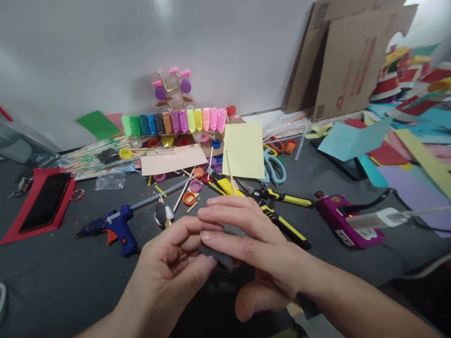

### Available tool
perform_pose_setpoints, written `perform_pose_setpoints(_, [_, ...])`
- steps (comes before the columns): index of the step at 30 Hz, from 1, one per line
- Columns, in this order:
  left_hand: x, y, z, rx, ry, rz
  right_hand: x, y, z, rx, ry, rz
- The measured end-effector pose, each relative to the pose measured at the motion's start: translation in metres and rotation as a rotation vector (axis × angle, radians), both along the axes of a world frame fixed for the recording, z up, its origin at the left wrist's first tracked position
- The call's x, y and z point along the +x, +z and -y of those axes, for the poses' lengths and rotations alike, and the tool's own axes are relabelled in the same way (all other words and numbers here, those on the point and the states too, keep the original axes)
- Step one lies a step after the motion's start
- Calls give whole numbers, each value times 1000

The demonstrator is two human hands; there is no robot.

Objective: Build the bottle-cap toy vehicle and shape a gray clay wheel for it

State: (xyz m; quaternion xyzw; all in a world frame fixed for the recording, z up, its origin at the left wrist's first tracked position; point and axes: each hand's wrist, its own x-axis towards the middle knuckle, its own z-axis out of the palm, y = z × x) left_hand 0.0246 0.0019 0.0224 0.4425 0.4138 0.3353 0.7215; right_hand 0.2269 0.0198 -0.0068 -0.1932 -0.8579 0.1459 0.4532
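Observation:
My left hand [176,265] is closed around a flattened piece of dark grey modelling clay [219,257], its thumb pressing on the near side. My right hand [253,237] reaches across from the right. Its fingers lie nearly straight over the clay, touching its top, and the thumb hangs apart below. Part of the clay is hidden under the fingers. Just beyond my left hand stands a small black-and-white clay figure [163,213]. A thin wooden stick [230,171] rises behind my right fingers.
A blue glue gun [121,230] lies left, a phone [45,202] on red paper beyond it. Yellow-and-black pliers [285,225], blue scissors [274,169] and a purple power strip [347,220] lie right. Coloured clay packs [174,121] line the back; cardboard [348,65] leans there.

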Motion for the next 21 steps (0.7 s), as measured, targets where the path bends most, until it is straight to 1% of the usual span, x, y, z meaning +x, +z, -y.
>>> perform_pose_setpoints(4, [-1, 1, -1, 15, -36, -47, 0, 0, -1, -1, -30, 42])
perform_pose_setpoints(7, [1, 2, -4, 0, -62, -37, 1, 1, -1, -15, -27, 51])
perform_pose_setpoints(9, [4, 2, -6, -19, -42, -13, 1, 1, -2, -26, -14, 46])
perform_pose_setpoints(12, [8, 5, -5, -42, 21, 23, 0, 0, -3, -33, 4, 36])
perform_pose_setpoints(16, [12, 10, -3, 37, 84, -21, 0, -1, -3, -52, 14, 49])
perform_pose_setpoints(21, [13, 8, -5, 135, 25, -124, 1, -1, -3, -43, -14, 58])
